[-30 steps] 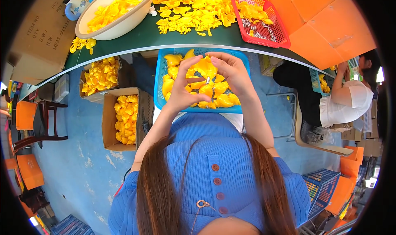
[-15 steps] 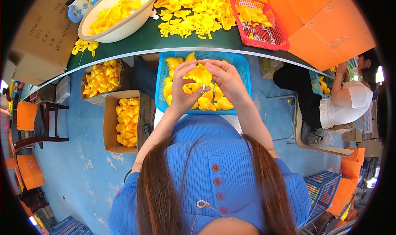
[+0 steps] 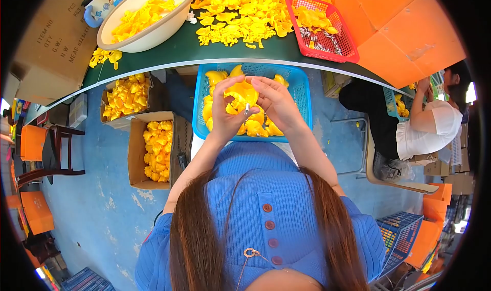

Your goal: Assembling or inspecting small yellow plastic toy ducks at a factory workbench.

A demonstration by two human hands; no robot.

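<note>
Over a blue plastic basket (image 3: 304, 94), both my hands hold one hollow yellow plastic piece (image 3: 241, 94). My left hand (image 3: 225, 112) curls around its left side, fingertips at the top edge. My right hand (image 3: 277, 103) grips its right edge, thumb and fingers closed on it. A small silver metal cylinder (image 3: 247, 108) sticks out near my left thumb tip; whether it is pinched there or fixed to the piece, I cannot tell. Several similar yellow plastic pieces (image 3: 255, 129) lie in the basket below, partly hidden by my hands.
On the green table (image 3: 179, 48) stand a cream bowl (image 3: 140, 43), heaped yellow pieces (image 3: 238, 15) and a red basket (image 3: 327, 51) with silver cylinders. Two cartons of yellow parts, one a brown carton (image 3: 135, 158), stand at left. A co-worker (image 3: 427, 125) sits at right.
The yellow piece has turned a little and shifted slightly left in my hands. My right hand has moved slightly left and down, its fingers drawn closer around the piece's edge.
</note>
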